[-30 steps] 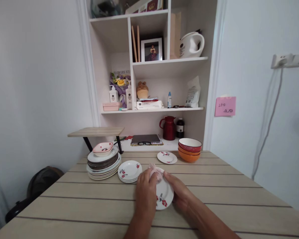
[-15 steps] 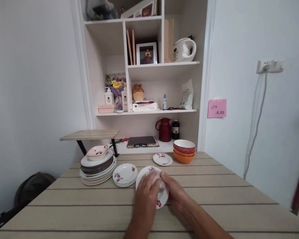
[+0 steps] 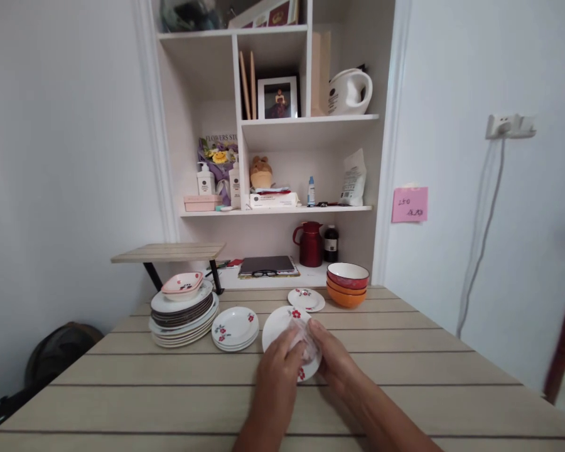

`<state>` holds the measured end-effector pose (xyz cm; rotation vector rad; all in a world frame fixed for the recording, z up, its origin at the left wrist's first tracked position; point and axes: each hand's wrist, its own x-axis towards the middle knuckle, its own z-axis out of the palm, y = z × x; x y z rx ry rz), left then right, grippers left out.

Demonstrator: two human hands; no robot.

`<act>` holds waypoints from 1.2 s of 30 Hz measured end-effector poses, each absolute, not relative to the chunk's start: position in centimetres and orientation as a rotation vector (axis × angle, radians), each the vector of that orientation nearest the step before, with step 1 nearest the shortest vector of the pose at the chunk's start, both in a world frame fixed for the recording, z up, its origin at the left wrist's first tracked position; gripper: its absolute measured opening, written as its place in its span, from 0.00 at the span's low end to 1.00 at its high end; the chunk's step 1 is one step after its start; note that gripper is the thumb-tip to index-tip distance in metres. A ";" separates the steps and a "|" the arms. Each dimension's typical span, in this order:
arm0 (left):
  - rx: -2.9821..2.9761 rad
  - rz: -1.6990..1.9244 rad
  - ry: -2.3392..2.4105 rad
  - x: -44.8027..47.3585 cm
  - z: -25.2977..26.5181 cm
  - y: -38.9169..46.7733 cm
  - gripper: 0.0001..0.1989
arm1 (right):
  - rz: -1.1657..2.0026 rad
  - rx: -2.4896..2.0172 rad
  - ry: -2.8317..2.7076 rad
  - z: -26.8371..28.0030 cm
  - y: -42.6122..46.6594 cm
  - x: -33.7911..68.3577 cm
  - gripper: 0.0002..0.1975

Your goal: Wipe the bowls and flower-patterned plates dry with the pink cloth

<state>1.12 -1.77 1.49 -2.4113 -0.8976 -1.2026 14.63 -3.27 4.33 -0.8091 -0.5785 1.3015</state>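
A white plate with red flowers (image 3: 277,326) is tilted above the table in front of me. My right hand (image 3: 333,358) grips its right edge, thumb on the upper face. Pressed against the plate's face is a crumpled whitish cloth or tissue (image 3: 306,339), with my left hand (image 3: 279,370) closed on it. The fingers partly cover the cloth and the lower plate. Left of my hands lies a short stack of matching flowered plates (image 3: 238,326). Another flowered plate (image 3: 307,300) rests alone just beyond.
A tall stack of plates (image 3: 183,320) topped by square bowls (image 3: 182,284) stands at the left, by a small raised wooden stand (image 3: 169,252). Orange and red bowls (image 3: 347,290) are stacked back right. Behind are a laptop (image 3: 268,265) and red jug (image 3: 309,243).
The held plate has tilted and shifted slightly up and right. My left hand has moved a little across its face with the cloth; the stacks stay put.
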 end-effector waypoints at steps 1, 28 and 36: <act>-2.378 -1.215 -0.931 0.8 1.4 -1.3 0.19 | 1.303 -0.804 -0.600 4.3 -3.4 14.3 0.14; -2.366 -1.185 -1.075 0.7 0.8 -1.5 0.30 | 1.285 -0.902 -0.469 4.3 -2.7 15.1 0.11; -2.348 -1.114 -0.891 0.8 2.1 -2.0 0.22 | 1.360 -0.829 -0.669 4.5 -3.4 14.0 0.13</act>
